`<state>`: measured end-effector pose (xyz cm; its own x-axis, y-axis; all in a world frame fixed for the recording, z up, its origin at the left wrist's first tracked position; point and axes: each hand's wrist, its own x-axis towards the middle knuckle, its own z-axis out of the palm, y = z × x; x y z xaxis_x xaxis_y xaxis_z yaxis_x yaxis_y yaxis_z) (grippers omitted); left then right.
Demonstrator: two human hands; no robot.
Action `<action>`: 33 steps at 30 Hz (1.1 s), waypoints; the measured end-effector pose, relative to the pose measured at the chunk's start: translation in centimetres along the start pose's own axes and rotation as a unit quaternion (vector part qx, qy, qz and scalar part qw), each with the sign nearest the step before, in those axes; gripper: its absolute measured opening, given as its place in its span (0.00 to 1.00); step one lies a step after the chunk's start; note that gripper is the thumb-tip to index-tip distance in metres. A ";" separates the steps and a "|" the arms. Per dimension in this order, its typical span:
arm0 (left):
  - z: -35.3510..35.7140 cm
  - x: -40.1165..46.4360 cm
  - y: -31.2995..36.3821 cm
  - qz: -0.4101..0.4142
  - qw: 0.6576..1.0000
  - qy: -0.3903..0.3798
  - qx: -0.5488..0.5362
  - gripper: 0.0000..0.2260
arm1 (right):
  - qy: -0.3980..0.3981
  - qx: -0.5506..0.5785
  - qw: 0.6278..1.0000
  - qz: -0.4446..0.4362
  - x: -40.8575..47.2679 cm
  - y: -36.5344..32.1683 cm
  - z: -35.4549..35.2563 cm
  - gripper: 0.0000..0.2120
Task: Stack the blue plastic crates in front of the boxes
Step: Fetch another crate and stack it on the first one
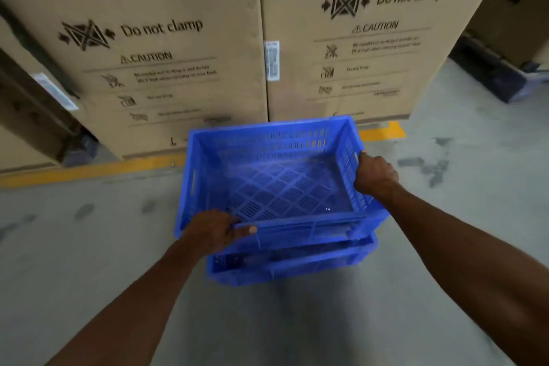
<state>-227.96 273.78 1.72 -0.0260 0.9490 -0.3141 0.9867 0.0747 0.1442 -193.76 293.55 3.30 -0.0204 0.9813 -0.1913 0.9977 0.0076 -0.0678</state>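
Note:
An empty blue plastic crate (276,175) with slotted walls and a lattice floor sits over a second blue crate (291,264), whose front wall shows underneath. My left hand (214,232) grips the near left corner of the upper crate's rim, thumb along the front edge. My right hand (375,175) grips the rim of its right wall. Both crates stand on the grey floor just in front of two tall cardboard boxes, the left box (142,47) and the right box (371,36), printed "Do not clamp".
A yellow floor line (89,171) runs along the foot of the boxes. More cardboard (20,116) leans at the far left. A dark pallet-like object (490,71) lies at the right. Grey concrete floor (297,321) spreads around the crates.

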 end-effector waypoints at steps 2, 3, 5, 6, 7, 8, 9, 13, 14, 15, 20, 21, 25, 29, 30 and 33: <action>0.1 -0.1 -0.1 -0.035 0.992 0.094 -0.076 0.29 | 0.016 0.011 1.000 -0.006 -0.1 -0.6 -0.4 0.22; 0.7 0.2 -0.3 -0.044 0.978 0.178 -0.100 0.23 | 0.022 0.011 1.000 -0.008 -0.1 -0.7 -0.2 0.21; 1.8 1.2 -0.9 -0.099 0.935 0.333 -0.071 0.22 | 0.043 0.013 0.999 -0.015 0.1 -0.9 0.3 0.20; 2.0 1.5 -1.0 -0.151 0.921 0.356 -0.050 0.21 | 0.052 0.021 0.998 -0.024 0.5 -0.9 0.5 0.19; 2.1 1.3 -0.9 -0.210 0.920 0.327 -0.042 0.20 | 0.058 0.034 0.997 -0.030 1.0 -0.8 0.7 0.19; 2.1 1.0 -0.4 -0.258 0.920 0.289 -0.060 0.19 | 0.063 0.045 0.996 -0.036 1.2 -0.6 0.9 0.19; 2.0 0.6 0.3 -0.284 0.918 0.263 -0.088 0.18 | 0.066 0.053 0.995 -0.044 1.3 -0.1 1.3 0.19; 3.2 -0.5 2.0 -0.265 0.929 0.254 -0.048 0.21 | 0.095 0.032 0.993 -0.064 -2.3 2.5 2.8 0.18; 2.8 -0.4 1.5 -0.258 0.936 0.238 -0.037 0.22 | 0.087 0.012 0.994 -0.064 -3.5 2.8 2.9 0.17; 2.5 -0.1 0.3 -0.251 0.943 0.214 -0.033 0.23 | 0.076 0.004 0.995 -0.068 -4.8 3.0 2.8 0.17; 2.0 1.6 -3.9 -0.261 0.948 0.162 -0.085 0.35 | 0.058 -0.004 0.995 -0.086 -4.9 2.5 0.7 0.18; 2.1 0.8 -2.4 -0.266 0.943 0.178 -0.095 0.32 | 0.058 0.000 0.995 -0.086 -4.4 2.5 0.6 0.17; 4.7 -3.6 4.3 -0.295 0.927 0.204 -0.105 0.29 | 0.067 -0.010 0.992 -0.108 -2.6 2.8 2.3 0.15; 6.9 -7.4 5.8 -0.308 0.926 0.203 -0.081 0.26 | 0.057 -0.058 0.986 -0.147 -5.5 3.2 1.3 0.16; 6.8 -7.5 5.2 -0.290 0.929 0.220 -0.072 0.24 | 0.065 -0.067 0.987 -0.129 -5.8 3.5 1.2 0.16; 5.7 -6.4 3.2 -0.254 0.937 0.237 -0.035 0.23 | 0.071 -0.015 0.994 -0.076 -6.9 3.9 1.8 0.17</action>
<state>-223.73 266.19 -1.14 -0.5747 0.8134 0.0901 0.8148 0.5585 0.1558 -189.84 286.52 2.63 -0.1636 0.9857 -0.0411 0.9853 0.1612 -0.0565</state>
